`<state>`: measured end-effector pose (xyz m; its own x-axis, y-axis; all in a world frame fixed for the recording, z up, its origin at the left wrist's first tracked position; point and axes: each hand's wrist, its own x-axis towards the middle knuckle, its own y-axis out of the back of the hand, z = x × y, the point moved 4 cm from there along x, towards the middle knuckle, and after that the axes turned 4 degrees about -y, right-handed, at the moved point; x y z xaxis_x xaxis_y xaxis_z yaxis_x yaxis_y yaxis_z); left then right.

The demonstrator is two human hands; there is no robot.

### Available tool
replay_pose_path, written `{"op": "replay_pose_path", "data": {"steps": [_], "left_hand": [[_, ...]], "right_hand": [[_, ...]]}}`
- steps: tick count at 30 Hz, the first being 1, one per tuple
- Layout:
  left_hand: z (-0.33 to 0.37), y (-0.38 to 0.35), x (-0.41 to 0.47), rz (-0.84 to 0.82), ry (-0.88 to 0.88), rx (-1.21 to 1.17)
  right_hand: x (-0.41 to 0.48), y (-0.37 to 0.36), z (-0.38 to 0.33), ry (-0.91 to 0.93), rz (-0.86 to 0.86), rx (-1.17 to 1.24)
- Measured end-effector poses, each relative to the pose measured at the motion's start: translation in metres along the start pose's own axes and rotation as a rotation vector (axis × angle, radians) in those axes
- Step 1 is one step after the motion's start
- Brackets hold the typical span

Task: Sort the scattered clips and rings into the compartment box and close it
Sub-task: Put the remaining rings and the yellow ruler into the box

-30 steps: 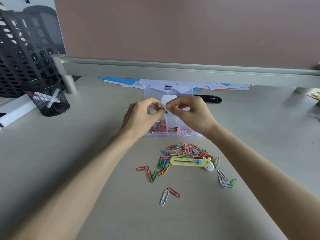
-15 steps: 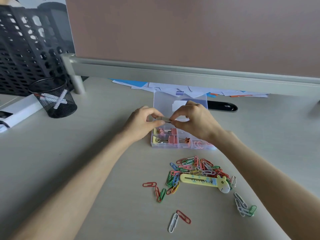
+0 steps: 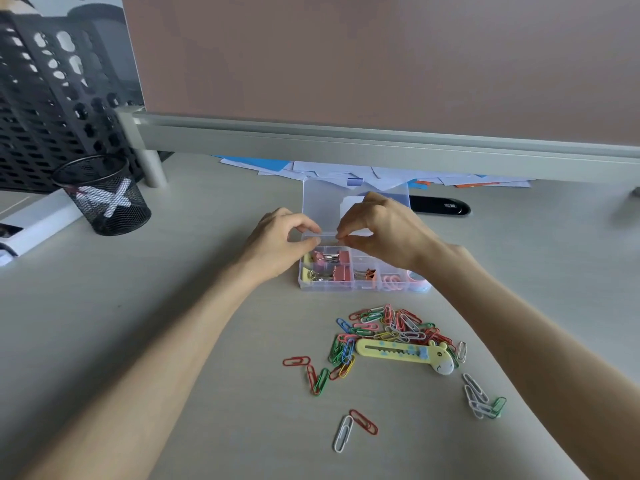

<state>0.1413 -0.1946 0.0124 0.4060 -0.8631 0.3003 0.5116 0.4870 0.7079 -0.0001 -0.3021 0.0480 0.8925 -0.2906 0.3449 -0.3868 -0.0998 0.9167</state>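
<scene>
Dozens of coloured paper clips [image 3: 388, 327] lie scattered at 6 o'clock from the open compartment box [image 3: 329, 288], around a yellow giraffe cutter [image 3: 398, 353]. Above the box, left hand [image 3: 277, 244] at 9 o'clock and right hand [image 3: 384, 233] at 3 pinch one small item [image 3: 328, 238], too tiny to identify.

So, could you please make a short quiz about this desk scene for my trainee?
1. True or false: the compartment box has its lid closed.
2. Where does the yellow giraffe cutter lie? A inside the box; B on the paper clip pile; C on the lid.
3. Fill in: beside the red paper clip nearest the camera lies a ___ one.
Key: 1 false; 2 B; 3 white.
</scene>
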Motion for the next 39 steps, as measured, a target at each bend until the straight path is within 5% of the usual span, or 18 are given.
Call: {"op": "replay_pose_path", "data": {"steps": [6,10,18,25,39], "left_hand": [[0.019,0.011,-0.020,0.065,-0.097,0.024],[0.046,0.013,-0.041,-0.043,-0.182,-0.048],[0.084,-0.013,-0.082,-0.348,-0.296,0.010],[0.093,-0.026,-0.093,-0.386,-0.298,0.106],[0.099,-0.023,-0.093,-0.361,-0.193,-0.121]], "right_hand": [[-0.014,0.014,-0.004,-0.027,0.088,0.027],[-0.043,0.029,-0.013,-0.056,0.085,0.076],[-0.099,0.048,-0.034,-0.157,-0.239,0.176],[-0.123,0.048,-0.034,-0.260,-0.436,0.179],[-0.127,0.049,-0.029,-0.228,-0.304,0.231]]}}
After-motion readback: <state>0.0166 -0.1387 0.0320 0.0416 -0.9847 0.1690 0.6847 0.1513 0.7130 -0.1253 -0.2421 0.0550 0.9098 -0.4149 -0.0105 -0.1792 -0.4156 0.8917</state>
